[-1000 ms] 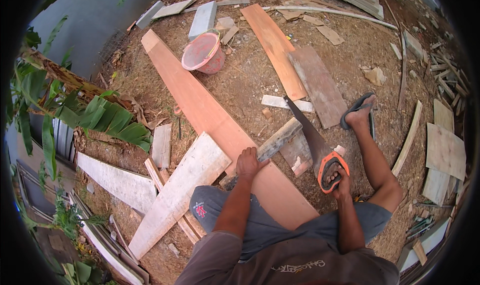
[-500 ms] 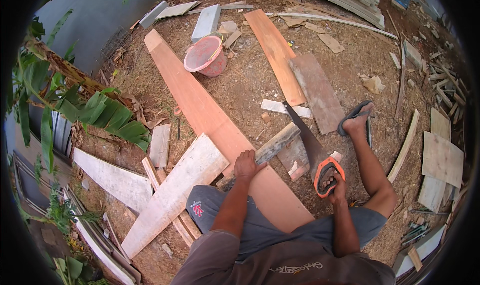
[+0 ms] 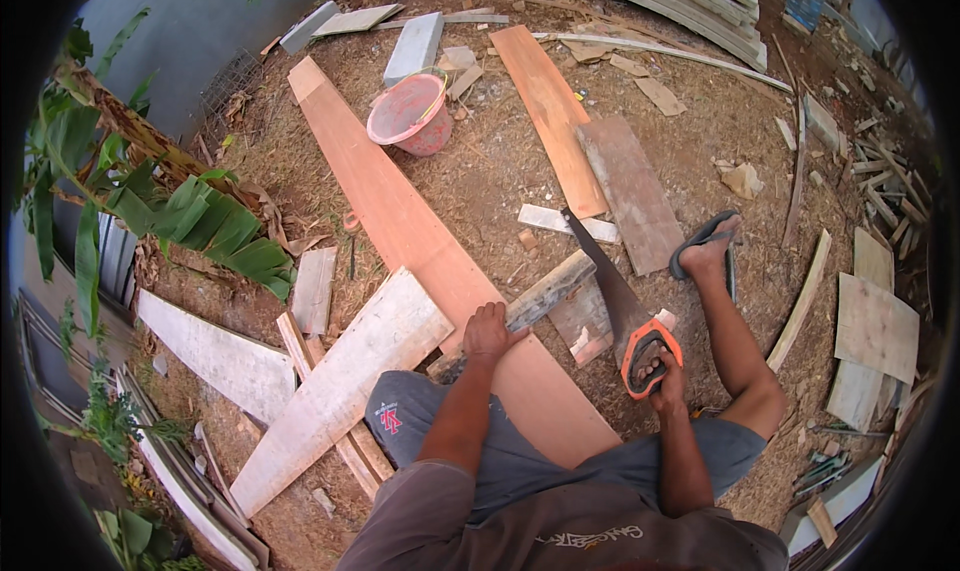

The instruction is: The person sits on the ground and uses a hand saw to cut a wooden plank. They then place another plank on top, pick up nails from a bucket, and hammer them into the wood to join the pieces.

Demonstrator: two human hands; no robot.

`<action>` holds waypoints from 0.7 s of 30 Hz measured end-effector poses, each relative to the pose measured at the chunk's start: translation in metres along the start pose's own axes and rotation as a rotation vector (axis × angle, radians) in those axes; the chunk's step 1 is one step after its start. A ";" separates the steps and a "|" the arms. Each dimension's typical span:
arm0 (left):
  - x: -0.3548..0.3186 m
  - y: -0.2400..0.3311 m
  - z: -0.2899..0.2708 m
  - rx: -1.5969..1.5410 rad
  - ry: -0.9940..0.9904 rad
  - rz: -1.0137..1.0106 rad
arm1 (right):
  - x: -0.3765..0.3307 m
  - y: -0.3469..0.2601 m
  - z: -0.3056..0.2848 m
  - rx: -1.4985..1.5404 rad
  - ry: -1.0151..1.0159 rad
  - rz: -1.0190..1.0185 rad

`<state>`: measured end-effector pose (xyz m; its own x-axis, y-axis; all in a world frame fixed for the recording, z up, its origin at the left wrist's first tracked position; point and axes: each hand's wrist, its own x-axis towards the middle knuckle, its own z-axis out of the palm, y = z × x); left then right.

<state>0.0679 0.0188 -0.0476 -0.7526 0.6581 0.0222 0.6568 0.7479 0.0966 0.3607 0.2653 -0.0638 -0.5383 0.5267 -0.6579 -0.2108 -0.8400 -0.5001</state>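
Observation:
My left hand (image 3: 487, 334) lies flat on a long reddish plywood strip (image 3: 400, 216), thumb out to the side, near where a rough timber block (image 3: 548, 289) sits under the strip. In my right hand (image 3: 660, 374) is a handsaw (image 3: 622, 301), its orange and black handle wrapped by my fingers. The dark blade points away from me and to the left, by the end of the timber block, apart from the strip. A whitish board (image 3: 345, 386) lies against the strip's left side, close to my bent left knee.
A pink bucket (image 3: 412, 121) stands beyond the strip. Farther right lie an orange-brown plank (image 3: 555, 121) and a grey-brown board (image 3: 632, 196), near my sandalled foot (image 3: 707, 251). Banana leaves (image 3: 200, 226) hang at the left. Scrap panels (image 3: 877, 316) and offcuts lie along the right.
The view has shifted slightly, so the scene sits a little to the left. My left hand stays on the strip, and my right hand keeps the saw in nearly the same place.

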 end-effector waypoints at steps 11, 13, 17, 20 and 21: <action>-0.001 0.000 -0.003 -0.020 -0.009 0.001 | 0.005 0.003 -0.008 -0.018 -0.040 -0.016; -0.001 0.001 -0.004 -0.029 0.017 0.007 | 0.007 0.003 -0.010 -0.018 -0.041 -0.013; -0.003 0.003 -0.006 -0.056 0.102 0.027 | 0.008 0.004 -0.013 -0.029 -0.046 -0.006; -0.003 0.003 -0.006 -0.057 0.089 0.021 | 0.008 0.003 -0.012 -0.047 -0.048 -0.020; -0.003 0.003 -0.006 -0.045 0.085 0.017 | 0.007 0.003 -0.011 -0.060 -0.030 -0.021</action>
<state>0.0714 0.0185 -0.0416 -0.7436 0.6598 0.1081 0.6685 0.7304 0.1402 0.3655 0.2684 -0.0765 -0.5590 0.5391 -0.6300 -0.1732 -0.8190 -0.5471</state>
